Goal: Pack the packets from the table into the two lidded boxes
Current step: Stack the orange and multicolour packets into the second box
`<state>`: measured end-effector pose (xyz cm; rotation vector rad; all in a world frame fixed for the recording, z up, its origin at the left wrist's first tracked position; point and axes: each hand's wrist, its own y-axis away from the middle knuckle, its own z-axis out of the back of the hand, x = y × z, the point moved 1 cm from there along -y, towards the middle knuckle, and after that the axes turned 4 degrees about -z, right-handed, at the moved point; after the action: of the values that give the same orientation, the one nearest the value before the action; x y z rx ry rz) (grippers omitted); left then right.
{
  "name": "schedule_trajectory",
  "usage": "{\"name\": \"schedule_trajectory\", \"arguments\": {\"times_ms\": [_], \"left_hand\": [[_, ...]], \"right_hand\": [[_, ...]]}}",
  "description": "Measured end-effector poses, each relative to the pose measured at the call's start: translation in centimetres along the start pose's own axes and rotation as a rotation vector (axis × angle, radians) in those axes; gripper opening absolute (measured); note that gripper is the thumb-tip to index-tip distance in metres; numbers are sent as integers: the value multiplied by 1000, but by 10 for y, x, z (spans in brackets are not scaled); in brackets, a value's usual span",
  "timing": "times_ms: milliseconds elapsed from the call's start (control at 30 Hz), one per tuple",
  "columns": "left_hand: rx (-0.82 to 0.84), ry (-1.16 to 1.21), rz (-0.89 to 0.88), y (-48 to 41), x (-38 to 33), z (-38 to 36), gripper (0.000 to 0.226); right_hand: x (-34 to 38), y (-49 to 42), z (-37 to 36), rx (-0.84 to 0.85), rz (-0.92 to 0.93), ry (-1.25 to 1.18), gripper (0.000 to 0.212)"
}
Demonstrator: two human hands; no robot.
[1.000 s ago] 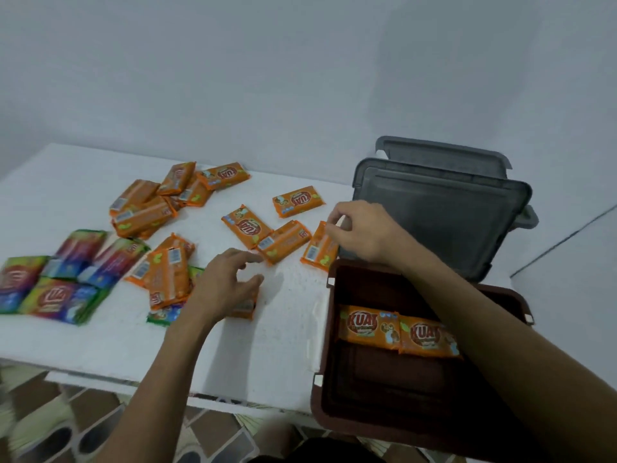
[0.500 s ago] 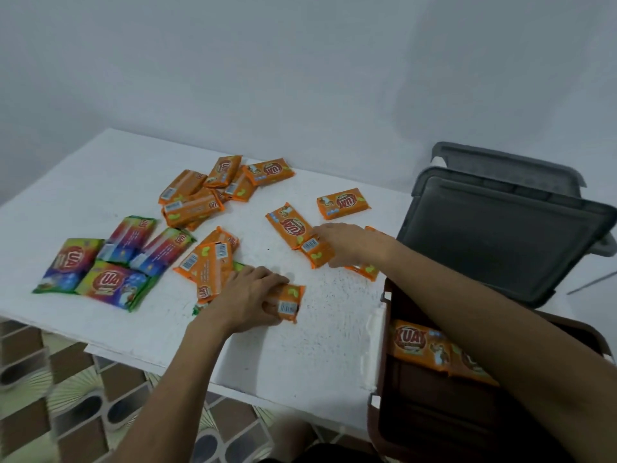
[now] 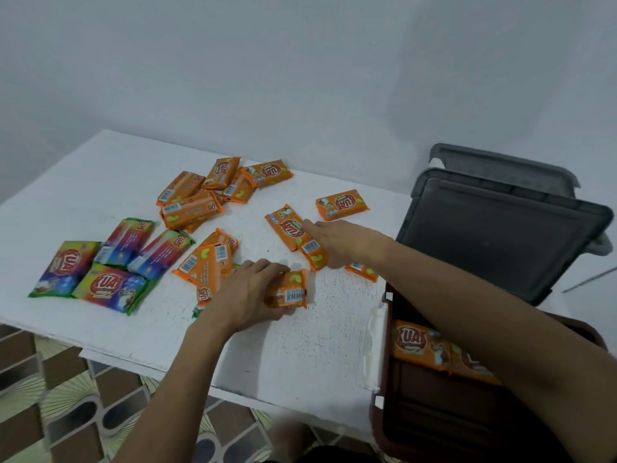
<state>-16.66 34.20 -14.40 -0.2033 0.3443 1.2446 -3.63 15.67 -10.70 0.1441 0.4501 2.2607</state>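
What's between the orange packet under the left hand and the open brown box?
Nothing is lying in the way. Bare white tabletop runs from the orange packet, gripped by the left hand, to the brown box, whose lid is up. Only the right forearm crosses over the opening, covering part of it.

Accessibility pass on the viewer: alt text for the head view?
A person's left hand grips an orange packet on a white table while the right hand rests on another packet beside it. More orange packets and multicoloured packets lie to the left; an open brown box at right holds two packed packets.
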Motion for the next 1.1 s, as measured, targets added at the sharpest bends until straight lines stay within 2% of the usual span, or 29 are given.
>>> {"name": "schedule_trajectory", "arguments": {"times_ms": [100, 233, 300, 433, 500, 600, 767, 867, 1100], "left_hand": [[-87, 50, 15, 0, -3, 12, 80], [-237, 203, 82, -1, -12, 25, 85], [-322, 310, 98, -3, -19, 32, 85], [-480, 365, 86, -7, -36, 41, 81], [-531, 426, 97, -10, -47, 45, 77], [-560, 553, 118, -17, -62, 47, 75], [-579, 783, 123, -26, -83, 44, 73], [-584, 973, 82, -30, -101, 46, 67], [-579, 1275, 23, -49, -143, 46, 64]], "right_hand": [[-4, 3, 7, -6, 43, -68, 101], [-16, 23, 21, -131, 45, -481, 89], [-22, 43, 25, -166, -14, -737, 75], [-35, 74, 22, -327, -231, -1229, 23], [-42, 85, 15, -381, -337, -1409, 23], [-47, 103, 5, -445, -318, -1515, 6], [-64, 127, -4, -585, -316, -1677, 14], [-73, 152, 3, -614, -270, -1801, 29], [-91, 225, -2, -644, -204, -1820, 34]]}}
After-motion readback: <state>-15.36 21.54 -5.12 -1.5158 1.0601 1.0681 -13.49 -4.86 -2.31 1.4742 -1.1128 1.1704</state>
